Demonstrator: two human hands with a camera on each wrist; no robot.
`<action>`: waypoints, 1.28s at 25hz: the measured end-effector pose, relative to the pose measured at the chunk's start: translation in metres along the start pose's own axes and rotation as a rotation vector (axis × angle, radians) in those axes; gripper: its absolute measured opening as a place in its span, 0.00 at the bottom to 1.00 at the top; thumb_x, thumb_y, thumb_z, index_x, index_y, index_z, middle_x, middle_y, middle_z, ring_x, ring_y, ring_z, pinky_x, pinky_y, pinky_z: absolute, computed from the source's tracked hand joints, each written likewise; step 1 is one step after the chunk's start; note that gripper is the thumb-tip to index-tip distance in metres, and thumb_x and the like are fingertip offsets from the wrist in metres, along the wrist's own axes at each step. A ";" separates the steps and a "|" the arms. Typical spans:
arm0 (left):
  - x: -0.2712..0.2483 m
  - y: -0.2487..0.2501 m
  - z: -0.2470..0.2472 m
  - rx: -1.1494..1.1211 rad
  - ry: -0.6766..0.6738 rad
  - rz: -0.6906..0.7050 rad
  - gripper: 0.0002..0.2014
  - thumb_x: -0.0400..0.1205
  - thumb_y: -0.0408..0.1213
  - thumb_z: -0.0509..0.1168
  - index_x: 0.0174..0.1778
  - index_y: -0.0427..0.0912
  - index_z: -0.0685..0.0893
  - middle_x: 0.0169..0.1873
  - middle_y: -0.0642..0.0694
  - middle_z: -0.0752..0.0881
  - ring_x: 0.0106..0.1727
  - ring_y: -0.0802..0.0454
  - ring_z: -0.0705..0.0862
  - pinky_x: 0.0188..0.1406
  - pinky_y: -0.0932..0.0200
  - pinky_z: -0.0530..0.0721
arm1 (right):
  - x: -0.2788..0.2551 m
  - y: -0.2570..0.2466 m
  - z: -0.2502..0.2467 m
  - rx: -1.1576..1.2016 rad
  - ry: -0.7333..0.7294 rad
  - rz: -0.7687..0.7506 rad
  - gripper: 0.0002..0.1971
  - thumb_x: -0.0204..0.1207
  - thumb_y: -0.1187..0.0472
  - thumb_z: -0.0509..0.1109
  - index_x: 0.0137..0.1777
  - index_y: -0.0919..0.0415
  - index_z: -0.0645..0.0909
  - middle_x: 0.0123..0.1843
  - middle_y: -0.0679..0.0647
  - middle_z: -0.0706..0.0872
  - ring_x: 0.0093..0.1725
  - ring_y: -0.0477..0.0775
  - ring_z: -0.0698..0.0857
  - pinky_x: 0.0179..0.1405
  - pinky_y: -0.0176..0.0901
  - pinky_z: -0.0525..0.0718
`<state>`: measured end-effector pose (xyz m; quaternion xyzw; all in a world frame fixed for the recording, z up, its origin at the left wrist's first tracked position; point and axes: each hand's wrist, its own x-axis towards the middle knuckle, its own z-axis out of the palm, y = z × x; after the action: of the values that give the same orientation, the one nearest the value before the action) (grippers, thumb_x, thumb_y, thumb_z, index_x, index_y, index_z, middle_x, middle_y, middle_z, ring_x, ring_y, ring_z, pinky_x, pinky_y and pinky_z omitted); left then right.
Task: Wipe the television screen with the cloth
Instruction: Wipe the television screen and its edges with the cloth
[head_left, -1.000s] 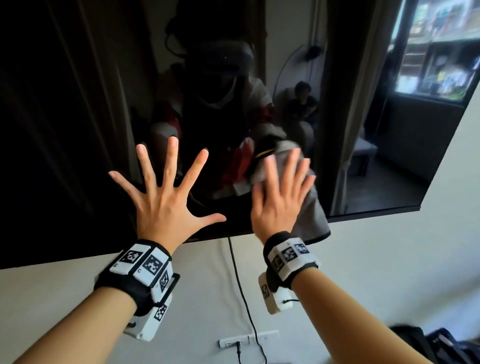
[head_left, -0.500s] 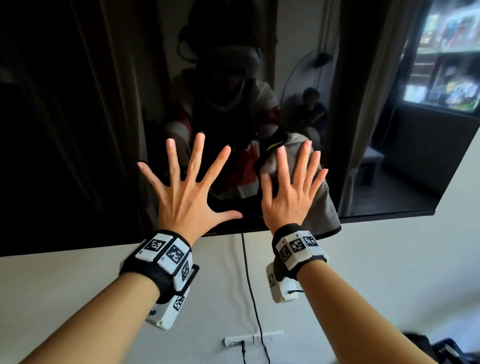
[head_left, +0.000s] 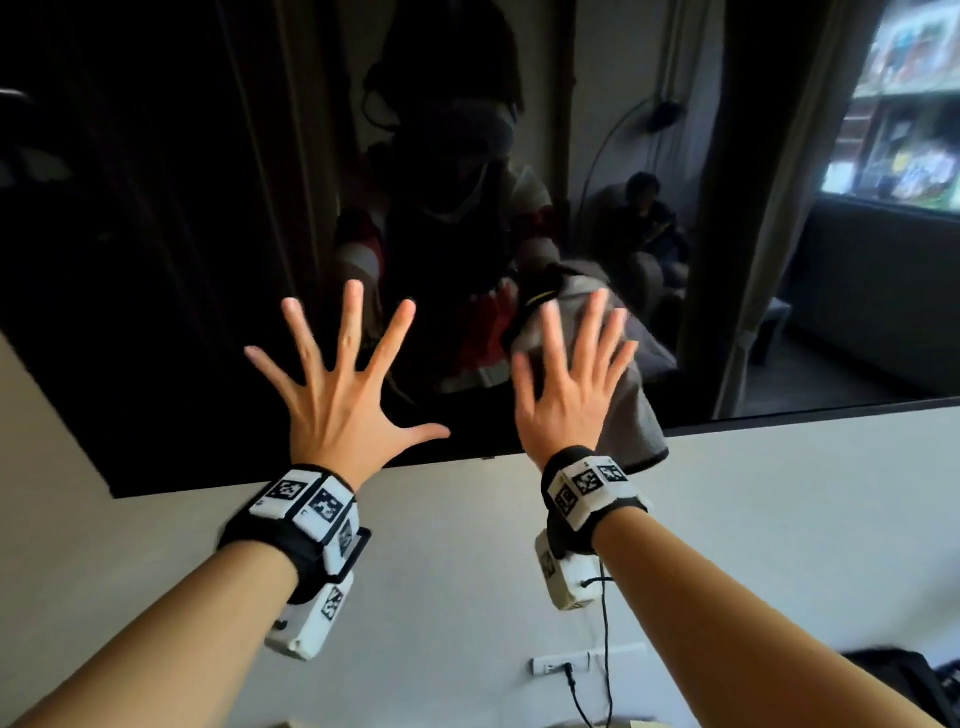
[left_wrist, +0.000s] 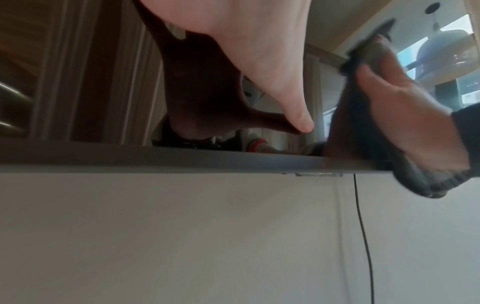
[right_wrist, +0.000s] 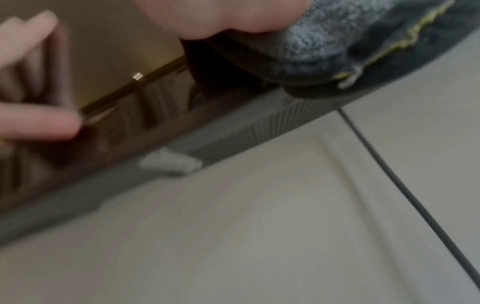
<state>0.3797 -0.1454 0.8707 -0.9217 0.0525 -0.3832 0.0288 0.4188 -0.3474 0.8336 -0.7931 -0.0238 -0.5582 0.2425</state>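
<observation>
1. Television screen (head_left: 156, 260): wall-mounted, dark, reflecting the room.
2. Left hand (head_left: 337, 395): flat against lower part of screen, fingers (head_left: 353, 312) straight and spread wide, holding nothing.
3. Right hand (head_left: 566, 389): pressing grey cloth (head_left: 636, 415) flat onto screen near bottom edge; fingers straight, slightly spread.
4. Cloth: between right palm and screen, lower corner hanging past the frame over the wall (head_left: 779, 519).
5. Black cable (head_left: 605, 649): running down wall towards socket (head_left: 561, 664).
</observation>
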 end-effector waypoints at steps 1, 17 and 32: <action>0.001 -0.002 0.001 -0.004 0.000 0.011 0.68 0.56 0.80 0.70 0.87 0.64 0.40 0.88 0.46 0.34 0.83 0.19 0.36 0.65 0.04 0.44 | -0.008 -0.009 0.005 -0.020 -0.044 -0.111 0.29 0.82 0.47 0.60 0.82 0.45 0.58 0.85 0.65 0.56 0.84 0.68 0.48 0.82 0.63 0.37; 0.000 -0.009 0.012 -0.025 0.106 0.054 0.65 0.59 0.82 0.65 0.87 0.62 0.40 0.88 0.45 0.39 0.84 0.24 0.37 0.65 0.06 0.41 | -0.015 -0.055 0.036 -0.008 0.149 0.057 0.28 0.82 0.50 0.60 0.81 0.49 0.60 0.83 0.67 0.58 0.83 0.70 0.52 0.82 0.68 0.45; -0.045 -0.155 0.044 -0.009 0.170 -0.005 0.60 0.63 0.83 0.61 0.88 0.61 0.47 0.88 0.40 0.46 0.84 0.18 0.46 0.67 0.05 0.45 | -0.032 -0.134 0.067 0.008 0.085 -0.061 0.27 0.83 0.50 0.61 0.81 0.45 0.60 0.84 0.63 0.59 0.83 0.67 0.51 0.83 0.64 0.42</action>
<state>0.3907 0.0144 0.8223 -0.8862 0.0541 -0.4597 0.0189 0.4240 -0.1945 0.8357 -0.7668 -0.0398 -0.5982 0.2293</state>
